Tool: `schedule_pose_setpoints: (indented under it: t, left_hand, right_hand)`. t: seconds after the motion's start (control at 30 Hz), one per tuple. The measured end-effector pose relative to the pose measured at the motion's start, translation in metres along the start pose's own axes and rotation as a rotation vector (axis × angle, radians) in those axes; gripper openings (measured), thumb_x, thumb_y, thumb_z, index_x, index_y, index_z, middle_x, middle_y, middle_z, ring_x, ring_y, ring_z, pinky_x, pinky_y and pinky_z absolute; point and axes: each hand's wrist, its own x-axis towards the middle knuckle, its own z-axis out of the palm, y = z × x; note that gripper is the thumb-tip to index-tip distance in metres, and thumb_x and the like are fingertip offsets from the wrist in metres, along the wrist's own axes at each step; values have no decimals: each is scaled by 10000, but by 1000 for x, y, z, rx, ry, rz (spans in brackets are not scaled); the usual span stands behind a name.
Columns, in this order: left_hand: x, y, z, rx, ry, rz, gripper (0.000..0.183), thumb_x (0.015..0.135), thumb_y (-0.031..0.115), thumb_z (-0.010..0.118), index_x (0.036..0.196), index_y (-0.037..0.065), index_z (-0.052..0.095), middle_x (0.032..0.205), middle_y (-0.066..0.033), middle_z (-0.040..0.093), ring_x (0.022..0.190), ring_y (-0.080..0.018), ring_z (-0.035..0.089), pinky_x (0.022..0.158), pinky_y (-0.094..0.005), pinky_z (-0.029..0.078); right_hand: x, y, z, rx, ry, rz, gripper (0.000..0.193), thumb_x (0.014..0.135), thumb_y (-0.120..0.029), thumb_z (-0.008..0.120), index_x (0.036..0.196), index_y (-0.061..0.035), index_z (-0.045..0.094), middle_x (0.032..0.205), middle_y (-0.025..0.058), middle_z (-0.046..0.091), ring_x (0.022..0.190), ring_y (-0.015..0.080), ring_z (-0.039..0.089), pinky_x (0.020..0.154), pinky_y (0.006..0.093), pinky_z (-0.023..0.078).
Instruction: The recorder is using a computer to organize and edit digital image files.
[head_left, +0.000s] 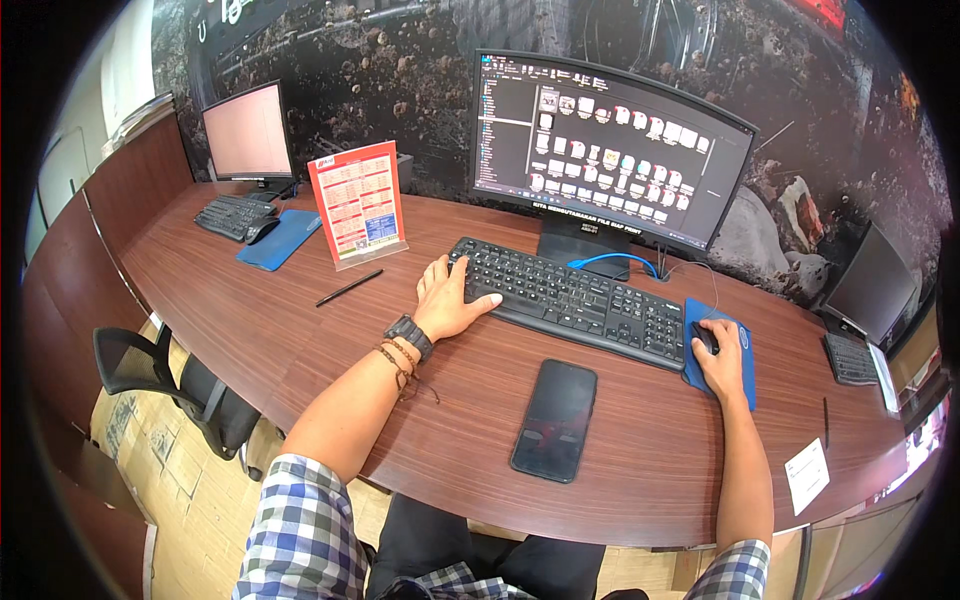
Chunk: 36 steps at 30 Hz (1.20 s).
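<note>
My left hand (448, 298) rests at the left end of a black keyboard (575, 302), its fingers spread over the keys and the thumb reaching along the front edge. A dark watch and bead bracelets circle that wrist. My right hand (722, 360) is curled over a black computer mouse (706, 338) on a blue mouse pad (748, 375). Behind the keyboard, a large monitor (610, 140) displays a dark file window with rows of icons. Between my forearms, a black smartphone (555, 420) lies flat with its screen dark.
Left of the keyboard are a black pen (349, 288) and a red-bordered sign in a clear stand (358, 205). Farther left stand a second monitor (247, 135), keyboard (233, 215) and blue pad (283, 240). At right lie a white paper (807, 476) and another keyboard (849, 359). A mesh chair (135, 362) stands left.
</note>
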Motion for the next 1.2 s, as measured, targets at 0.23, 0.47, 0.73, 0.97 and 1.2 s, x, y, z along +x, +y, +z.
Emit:
schedule_pose_setpoints:
  t: [0.23, 0.47, 0.73, 0.97, 1.2]
  left_hand:
    - [1, 2, -3, 3, 95, 6, 1000, 787, 589, 785, 1394, -122, 430, 1444, -332, 399, 1359, -450, 396, 1132, -495, 349]
    - [0, 6, -9, 10, 100, 28, 961, 761, 584, 811, 1298, -157, 517, 1418, -323, 428, 1323, -451, 440, 1118, -486, 390]
    - [-2, 10, -10, 28, 93, 44, 941, 778, 575, 797, 1304, -156, 521, 1433, -318, 419, 1336, -458, 422, 1129, -491, 373]
    - [-1, 3, 5, -21, 223, 236, 725, 820, 452, 804, 1250, -86, 575, 1455, -372, 380, 1389, -486, 346, 1142, -510, 344]
    - [-3, 10, 0, 16, 130, 216, 579, 837, 483, 780, 1095, -5, 604, 1459, -356, 391, 1384, -495, 336, 1109, -559, 352]
  right_hand:
    - [0, -1, 1, -48, 39, 9, 344, 814, -130, 712, 1135, -16, 664, 1160, 177, 564, 1100, 360, 585, 976, 419, 470]
    - [0, 3, 2, -56, 50, 15, 345, 813, -137, 711, 1135, -22, 666, 1154, 176, 565, 1100, 362, 584, 975, 425, 471]
    - [-1, 2, 1, -61, 46, 23, 348, 810, -140, 715, 1135, -25, 671, 1154, 178, 572, 1110, 363, 584, 980, 426, 471]
    - [1, 3, 2, -58, 42, 14, 353, 814, -139, 713, 1145, -23, 664, 1159, 179, 572, 1114, 363, 581, 985, 424, 469]
    - [-1, 1, 1, -70, 35, 31, 354, 820, -142, 717, 1151, -28, 663, 1167, 170, 574, 1115, 359, 586, 981, 419, 472]
